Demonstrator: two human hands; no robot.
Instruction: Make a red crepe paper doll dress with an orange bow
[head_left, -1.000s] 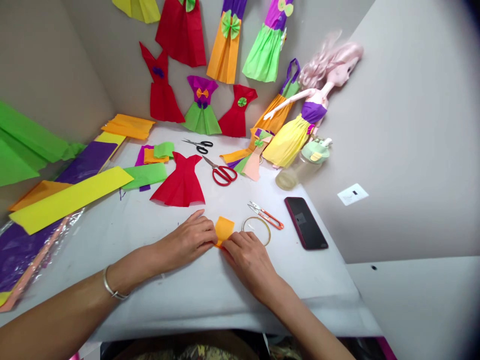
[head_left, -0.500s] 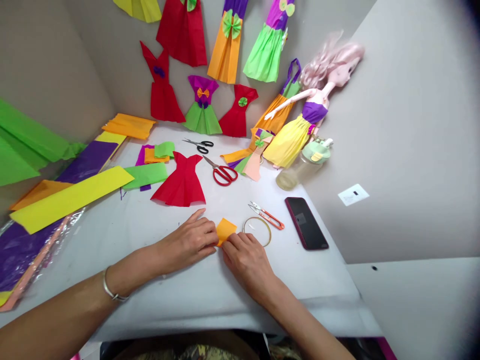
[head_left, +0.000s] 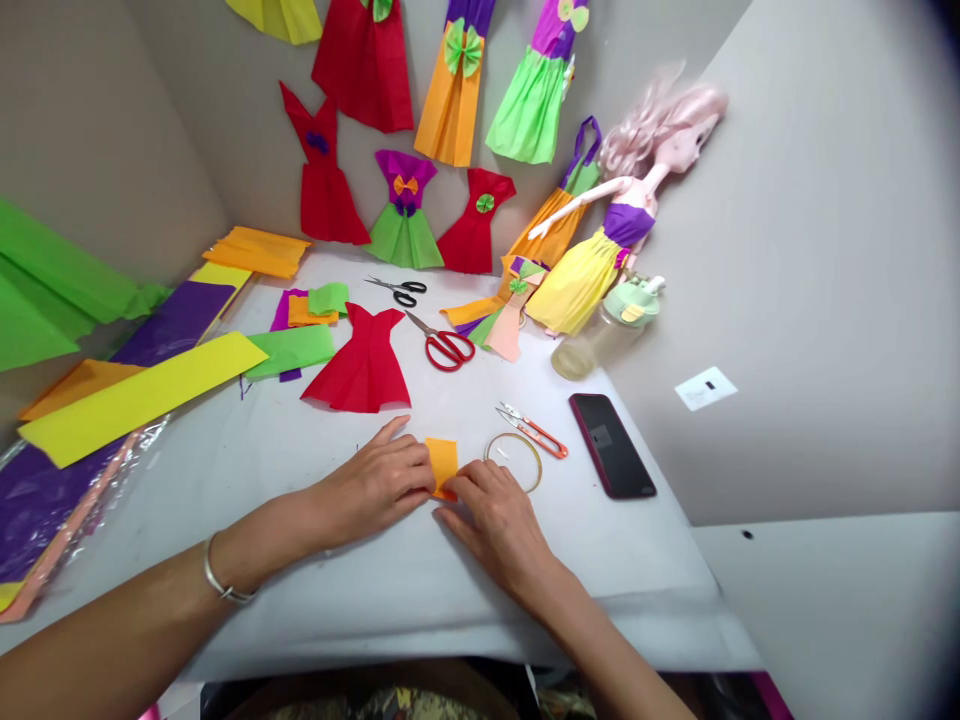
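Observation:
A small orange piece of crepe paper [head_left: 442, 462] lies on the white table in front of me, with both hands on it. My left hand [head_left: 386, 475] grips its left edge between thumb and curled fingers, the index finger pointing away. At the lower right corner, the bent fingers of my right hand [head_left: 495, 510] press on the paper, with the thumb near the bottom edge. My fingers hide parts of both edges. Just beyond my left hand is a red paper dress [head_left: 364, 360]. A ring-shaped band [head_left: 538, 465] lies right beside my right hand.
Orange thread snips [head_left: 541, 436] and a phone [head_left: 613, 446] lie to the right. Red-handled scissors [head_left: 448, 350] and black scissors [head_left: 405, 292] are farther back. Paper strips [head_left: 150, 400] cover the left side. A doll [head_left: 630, 225] and a bottle [head_left: 600, 335] stand at the back right.
The orange paper has turned so its sides run more upright, and it has shifted slightly left. My right hand's fingers have moved a little, with the thumb now more visible. My left hand stays almost still.

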